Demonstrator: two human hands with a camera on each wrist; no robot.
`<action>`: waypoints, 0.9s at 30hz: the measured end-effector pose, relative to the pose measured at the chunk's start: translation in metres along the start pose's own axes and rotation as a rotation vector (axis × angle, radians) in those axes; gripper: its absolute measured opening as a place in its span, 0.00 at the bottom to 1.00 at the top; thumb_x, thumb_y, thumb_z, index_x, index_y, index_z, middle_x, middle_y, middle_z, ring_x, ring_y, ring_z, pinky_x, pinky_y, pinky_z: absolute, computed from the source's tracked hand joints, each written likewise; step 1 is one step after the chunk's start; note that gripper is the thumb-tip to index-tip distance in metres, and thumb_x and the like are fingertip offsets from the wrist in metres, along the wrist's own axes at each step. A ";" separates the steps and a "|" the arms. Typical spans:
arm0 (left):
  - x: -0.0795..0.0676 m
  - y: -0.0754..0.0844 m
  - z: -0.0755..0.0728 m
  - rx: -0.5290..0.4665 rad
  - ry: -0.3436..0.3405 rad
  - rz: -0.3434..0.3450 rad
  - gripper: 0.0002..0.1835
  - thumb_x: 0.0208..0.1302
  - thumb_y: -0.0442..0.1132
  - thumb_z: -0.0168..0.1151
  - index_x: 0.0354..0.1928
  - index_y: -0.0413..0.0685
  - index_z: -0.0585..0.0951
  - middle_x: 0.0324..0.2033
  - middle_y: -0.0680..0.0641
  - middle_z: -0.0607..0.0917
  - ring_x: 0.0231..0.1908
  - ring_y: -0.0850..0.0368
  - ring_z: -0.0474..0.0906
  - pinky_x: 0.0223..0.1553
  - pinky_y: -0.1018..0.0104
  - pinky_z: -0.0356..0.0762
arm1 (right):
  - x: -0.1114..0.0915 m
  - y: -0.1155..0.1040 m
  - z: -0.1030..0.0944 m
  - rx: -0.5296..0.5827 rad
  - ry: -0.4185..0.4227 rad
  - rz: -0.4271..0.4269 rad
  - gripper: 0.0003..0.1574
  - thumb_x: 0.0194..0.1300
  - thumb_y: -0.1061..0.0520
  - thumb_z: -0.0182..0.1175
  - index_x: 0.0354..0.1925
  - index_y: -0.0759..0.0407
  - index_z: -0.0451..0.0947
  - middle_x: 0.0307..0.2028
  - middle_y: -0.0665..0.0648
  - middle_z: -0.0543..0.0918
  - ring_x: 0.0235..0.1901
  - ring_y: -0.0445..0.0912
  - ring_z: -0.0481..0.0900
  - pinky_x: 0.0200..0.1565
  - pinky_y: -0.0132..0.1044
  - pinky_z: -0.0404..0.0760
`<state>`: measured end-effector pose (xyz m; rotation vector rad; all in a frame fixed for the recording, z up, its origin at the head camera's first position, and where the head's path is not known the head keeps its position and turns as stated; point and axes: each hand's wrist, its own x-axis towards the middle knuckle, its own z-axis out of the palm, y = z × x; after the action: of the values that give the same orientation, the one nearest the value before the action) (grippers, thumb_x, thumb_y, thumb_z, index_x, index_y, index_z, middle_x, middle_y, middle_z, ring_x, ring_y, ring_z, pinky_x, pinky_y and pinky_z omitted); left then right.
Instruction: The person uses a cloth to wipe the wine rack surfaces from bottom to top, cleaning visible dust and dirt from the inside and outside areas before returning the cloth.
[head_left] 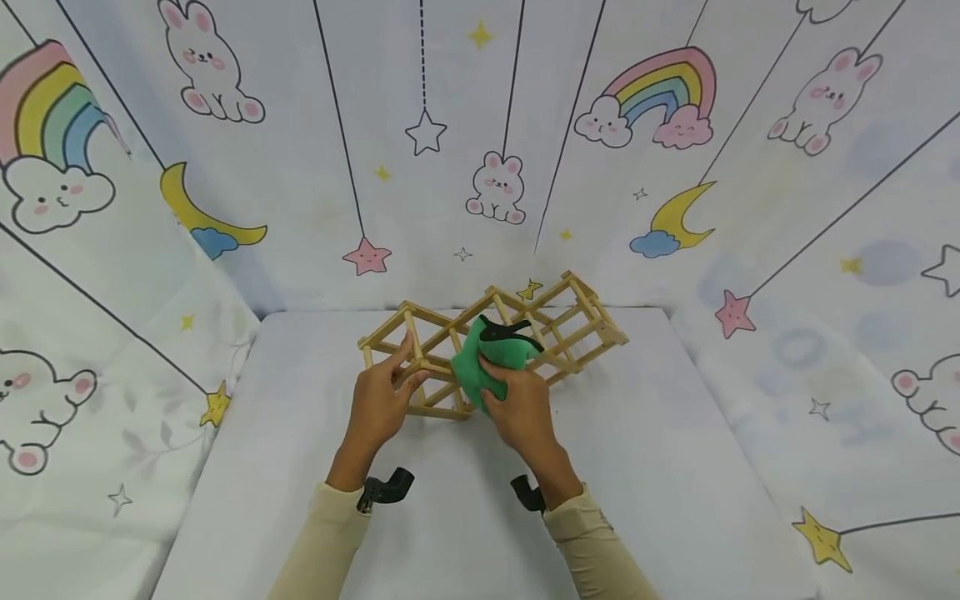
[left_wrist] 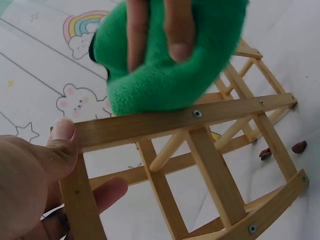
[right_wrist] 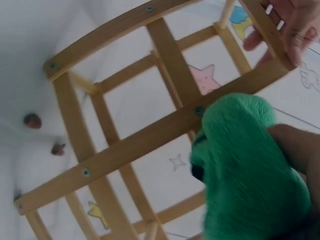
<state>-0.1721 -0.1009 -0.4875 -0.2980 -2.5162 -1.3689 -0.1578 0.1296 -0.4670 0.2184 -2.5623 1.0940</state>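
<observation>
A wooden lattice rack (left_wrist: 220, 111), built of slats and round rods joined by screws, stands on the white table in a zigzag. At its left end my left hand (head_left: 378, 404) grips a corner, thumb on the near side and fingers behind the slat. My right hand (head_left: 521, 408) holds a bunched green fuzzy cloth (head_left: 472, 371) with black edging. The cloth lies against a long slat near the rack's middle, as the right wrist view shows with the green fabric (right_wrist: 250, 170) over a screw head.
Small dark reddish-brown bits (left_wrist: 299, 147) lie on the white tabletop (head_left: 660, 467) by the rack. Behind the table hangs a pale backdrop (head_left: 300, 183) printed with rabbits, rainbows, moons and stars. A black curved piece (head_left: 393, 485) sits at the left wrist.
</observation>
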 end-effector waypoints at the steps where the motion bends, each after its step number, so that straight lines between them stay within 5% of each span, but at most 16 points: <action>1: -0.001 -0.001 -0.001 -0.010 -0.014 0.002 0.37 0.72 0.45 0.69 0.80 0.51 0.68 0.55 0.38 0.90 0.42 0.44 0.91 0.41 0.52 0.86 | 0.000 0.000 0.001 0.027 0.039 -0.012 0.33 0.63 0.64 0.76 0.65 0.50 0.85 0.62 0.67 0.86 0.61 0.64 0.84 0.57 0.59 0.86; 4: -0.003 -0.001 -0.003 -0.041 -0.036 0.004 0.36 0.73 0.43 0.68 0.80 0.52 0.68 0.44 0.39 0.93 0.34 0.49 0.87 0.34 0.61 0.78 | 0.004 0.001 0.005 0.069 0.237 -0.069 0.33 0.64 0.65 0.75 0.66 0.52 0.84 0.63 0.70 0.84 0.62 0.66 0.83 0.58 0.61 0.85; 6: -0.004 -0.003 -0.004 -0.049 -0.041 0.008 0.36 0.73 0.42 0.67 0.80 0.52 0.68 0.43 0.39 0.93 0.33 0.52 0.86 0.34 0.63 0.77 | 0.005 0.003 0.011 0.043 0.293 -0.083 0.33 0.64 0.65 0.75 0.66 0.53 0.84 0.63 0.72 0.83 0.62 0.67 0.83 0.58 0.62 0.85; 10: -0.005 -0.003 -0.004 -0.048 -0.046 0.012 0.36 0.73 0.42 0.67 0.80 0.52 0.68 0.40 0.41 0.94 0.28 0.58 0.81 0.31 0.66 0.75 | -0.002 0.002 0.022 0.026 0.134 -0.021 0.32 0.63 0.65 0.75 0.65 0.53 0.85 0.61 0.70 0.85 0.61 0.65 0.84 0.55 0.59 0.87; 13: -0.004 -0.003 -0.004 -0.047 -0.040 0.020 0.36 0.72 0.42 0.68 0.79 0.51 0.69 0.39 0.41 0.94 0.27 0.60 0.80 0.30 0.66 0.75 | -0.005 -0.004 0.023 0.175 0.065 0.014 0.31 0.63 0.63 0.76 0.64 0.48 0.85 0.64 0.66 0.84 0.64 0.61 0.83 0.58 0.57 0.86; 18: -0.003 -0.003 -0.003 -0.052 -0.017 0.023 0.35 0.71 0.41 0.68 0.78 0.51 0.70 0.38 0.40 0.94 0.28 0.57 0.83 0.30 0.67 0.76 | 0.001 -0.013 0.021 0.398 0.041 -0.113 0.31 0.67 0.58 0.75 0.67 0.43 0.83 0.70 0.59 0.80 0.70 0.56 0.78 0.65 0.57 0.81; 22: -0.005 -0.002 -0.002 -0.074 -0.032 0.011 0.36 0.71 0.42 0.68 0.79 0.53 0.70 0.41 0.40 0.94 0.32 0.54 0.88 0.32 0.67 0.78 | 0.005 -0.009 0.018 0.222 -0.094 -0.192 0.30 0.66 0.60 0.76 0.66 0.51 0.84 0.67 0.65 0.82 0.67 0.61 0.80 0.63 0.58 0.83; 25: -0.006 -0.001 -0.001 -0.079 -0.036 -0.003 0.36 0.71 0.42 0.68 0.79 0.54 0.70 0.40 0.40 0.94 0.32 0.53 0.86 0.31 0.66 0.76 | 0.007 -0.005 0.011 0.021 -0.133 -0.144 0.30 0.63 0.64 0.77 0.63 0.54 0.86 0.62 0.67 0.85 0.62 0.64 0.83 0.57 0.57 0.86; 27: -0.007 -0.001 -0.001 -0.077 -0.030 -0.010 0.36 0.71 0.42 0.69 0.79 0.54 0.70 0.39 0.40 0.94 0.31 0.53 0.85 0.30 0.66 0.75 | 0.009 -0.004 0.006 -0.016 -0.102 -0.107 0.31 0.61 0.65 0.77 0.62 0.52 0.87 0.62 0.68 0.85 0.62 0.64 0.83 0.57 0.58 0.86</action>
<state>-0.1652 -0.1031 -0.4899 -0.3240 -2.4961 -1.4780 -0.1664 0.1224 -0.4644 0.4124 -2.6140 1.0475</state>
